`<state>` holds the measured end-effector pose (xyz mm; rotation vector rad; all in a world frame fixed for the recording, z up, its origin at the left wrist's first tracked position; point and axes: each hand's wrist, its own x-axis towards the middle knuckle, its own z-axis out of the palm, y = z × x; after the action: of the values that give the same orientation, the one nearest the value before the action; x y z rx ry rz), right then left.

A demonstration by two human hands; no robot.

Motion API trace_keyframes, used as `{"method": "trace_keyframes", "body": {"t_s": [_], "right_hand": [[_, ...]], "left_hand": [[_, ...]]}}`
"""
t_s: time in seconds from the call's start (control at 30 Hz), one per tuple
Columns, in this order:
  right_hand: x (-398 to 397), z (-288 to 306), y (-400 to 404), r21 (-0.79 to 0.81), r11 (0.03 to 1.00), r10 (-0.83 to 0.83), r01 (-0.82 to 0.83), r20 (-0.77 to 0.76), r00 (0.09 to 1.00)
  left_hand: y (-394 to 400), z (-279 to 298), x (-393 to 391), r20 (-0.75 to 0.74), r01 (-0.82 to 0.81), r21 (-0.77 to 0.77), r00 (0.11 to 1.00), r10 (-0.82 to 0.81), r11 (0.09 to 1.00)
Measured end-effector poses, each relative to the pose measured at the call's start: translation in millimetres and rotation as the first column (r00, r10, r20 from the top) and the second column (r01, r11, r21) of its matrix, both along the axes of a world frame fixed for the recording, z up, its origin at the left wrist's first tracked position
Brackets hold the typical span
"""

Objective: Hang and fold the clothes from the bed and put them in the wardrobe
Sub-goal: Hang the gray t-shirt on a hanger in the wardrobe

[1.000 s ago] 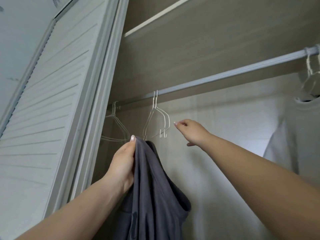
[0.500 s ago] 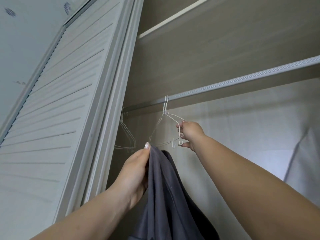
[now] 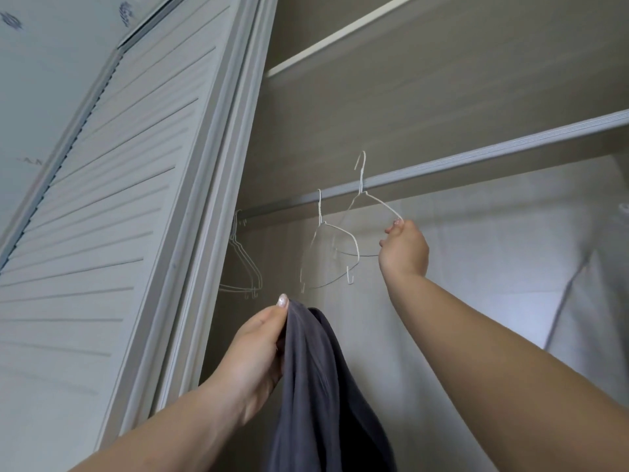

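Overhead, thin white wire hanger [image 3: 371, 206], dark grey garment [image 3: 320, 386]

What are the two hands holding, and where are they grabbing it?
The left hand pinches the grey garment at its bunched top edge. The right hand grips a white wire hanger by its right shoulder end.

Ceiling [image 3: 44, 80]: pale, top left, with faint grey patterned marks.
Ceiling marks [image 3: 126, 9]: small grey motifs, one near the top left corner, one further right.
Faint lettering [image 3: 32, 161]: left edge, too blurred to read.
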<state>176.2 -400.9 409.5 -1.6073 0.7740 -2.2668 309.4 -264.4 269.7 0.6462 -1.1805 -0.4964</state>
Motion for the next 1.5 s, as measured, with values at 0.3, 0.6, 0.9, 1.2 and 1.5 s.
{"method": "trace_keyframes", "body": {"t_s": [0.3,0.6,0.9,1.2,1.5], "right_hand": [[-94,-70,30,-0.141,0.990,-0.001,-0.006,-0.046,0.999],[-154,-161,61,0.028,0.999,0.024,-0.018,-0.216,0.976],[-172,-232,98,0.056,0.986,0.162,-0.158,-0.082,0.983],[-177,-292,121,0.047,0.960,0.280,-0.277,-0.059,0.958],[-174,-310,121,0.110,0.930,0.348,-0.351,0.047,0.936]], "left_hand": [[-3,-43,-13,0.050,-0.037,0.155,0.998,0.029,0.987],[-30,-94,-53,-0.169,-0.098,0.267,0.975,0.147,0.959],[-68,-130,-42,0.005,-0.303,0.305,0.949,0.316,0.903],[-69,-157,-1,0.688,-0.721,0.256,0.604,0.402,0.644],[-64,-172,31,0.686,-0.791,0.385,0.590,0.426,0.476]]}}
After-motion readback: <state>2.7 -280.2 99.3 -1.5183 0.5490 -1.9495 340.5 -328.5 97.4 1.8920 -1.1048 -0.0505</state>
